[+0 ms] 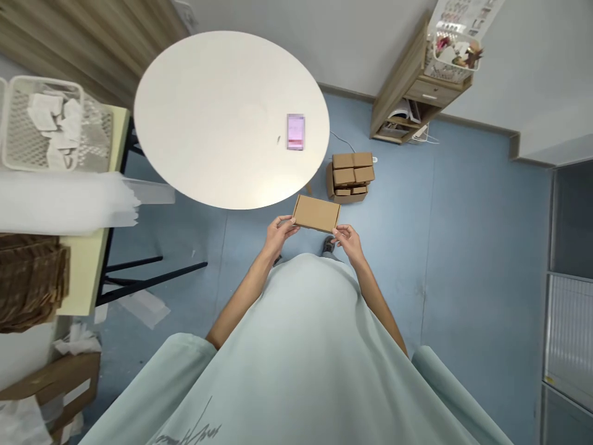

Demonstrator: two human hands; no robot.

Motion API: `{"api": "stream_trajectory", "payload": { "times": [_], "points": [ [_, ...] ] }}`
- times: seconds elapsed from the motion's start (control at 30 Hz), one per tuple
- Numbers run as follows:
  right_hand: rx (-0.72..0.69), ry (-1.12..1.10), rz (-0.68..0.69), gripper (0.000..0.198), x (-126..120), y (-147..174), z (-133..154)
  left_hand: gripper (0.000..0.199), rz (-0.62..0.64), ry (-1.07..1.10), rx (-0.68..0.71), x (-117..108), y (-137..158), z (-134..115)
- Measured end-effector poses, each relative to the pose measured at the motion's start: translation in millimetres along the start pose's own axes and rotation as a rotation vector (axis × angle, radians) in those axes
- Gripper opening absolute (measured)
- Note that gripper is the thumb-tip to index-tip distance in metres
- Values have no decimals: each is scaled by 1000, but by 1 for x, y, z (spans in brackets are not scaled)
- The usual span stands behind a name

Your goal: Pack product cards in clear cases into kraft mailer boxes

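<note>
A flat brown cardboard box (317, 213), closed, is held level in front of my body, just off the near edge of the round white table (222, 117). My left hand (278, 233) pinches its left near corner, thumb on top. At the right near corner, my right hand (347, 240) grips it between thumb and fingers. Beyond the box to the right, a larger open carton (349, 198) on the floor is filled with several similar small brown boxes (353, 167).
A phone (295, 131) with a lit screen lies on the round table. To the left, a yellow table (88, 272) carries a white basket (44, 123), plastic sheets (65, 201) and a stack of folded brown cardboard (30, 281). A wooden cabinet (419, 89) stands at the back right.
</note>
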State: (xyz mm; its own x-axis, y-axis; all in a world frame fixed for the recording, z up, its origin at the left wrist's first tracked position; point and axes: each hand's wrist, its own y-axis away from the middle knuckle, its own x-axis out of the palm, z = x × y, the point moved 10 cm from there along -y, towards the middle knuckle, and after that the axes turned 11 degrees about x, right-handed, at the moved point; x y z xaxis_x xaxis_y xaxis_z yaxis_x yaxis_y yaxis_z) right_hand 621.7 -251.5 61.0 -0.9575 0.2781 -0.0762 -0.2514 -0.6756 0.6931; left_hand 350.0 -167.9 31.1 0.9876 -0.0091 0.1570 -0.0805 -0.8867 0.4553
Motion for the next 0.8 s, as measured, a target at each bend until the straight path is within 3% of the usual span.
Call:
{"api": "stream_trajectory", "payload": {
  "times": [0.2, 0.33, 0.43, 0.53, 0.8],
  "points": [
    [31, -24, -18, 66, -117, -24, 14, 46, 65, -7, -60, 117, -16, 13],
    [38, -26, -42, 65, -171, -47, 21, 50, 136, -75, -57, 172, -21, 15],
    [45, -23, -53, 65, -189, -69, 26, 53, 162, -144, -64, 191, -32, 16],
    [51, -26, -59, 66, -193, -94, 31, 51, 155, -212, -64, 196, -54, 15],
    [111, 11, -77, 64, -193, -170, 68, 46, 147, -327, -107, 212, -141, 12]
  ]
}}
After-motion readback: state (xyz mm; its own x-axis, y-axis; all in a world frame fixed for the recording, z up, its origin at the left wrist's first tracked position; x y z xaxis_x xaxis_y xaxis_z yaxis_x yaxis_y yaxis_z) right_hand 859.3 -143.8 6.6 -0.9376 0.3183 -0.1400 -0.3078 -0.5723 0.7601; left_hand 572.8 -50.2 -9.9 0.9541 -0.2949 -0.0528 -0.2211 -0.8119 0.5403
